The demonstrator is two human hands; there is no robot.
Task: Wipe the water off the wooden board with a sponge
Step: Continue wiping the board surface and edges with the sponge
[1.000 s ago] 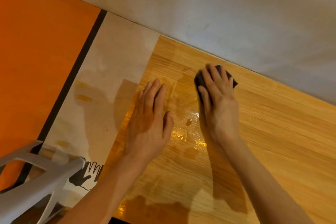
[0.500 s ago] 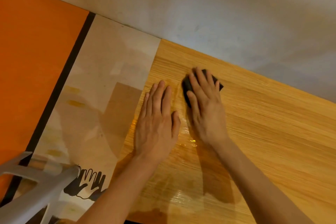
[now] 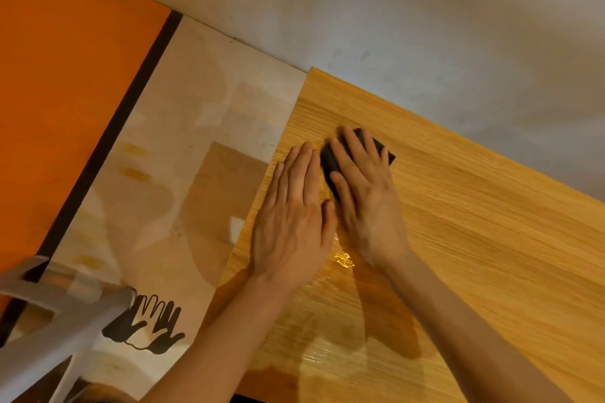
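- Now the wooden board [image 3: 474, 239] lies flat beside a pale mat [image 3: 183, 173].
- Left hand [image 3: 291, 222] lies flat and open on the board.
- Right hand [image 3: 363, 190] presses down on the sponge [image 3: 330, 160].
- Shiny water [image 3: 343, 260] sits near the wrists.

A fine, straight wood grain is shown by the wooden board [image 3: 474, 239], matt where dry and made glossy by a film of water [image 3: 343, 260] near the wrists, while the dark sponge [image 3: 330, 160] looks dull and the adjoining pale surface [image 3: 203, 127] faintly sheened.
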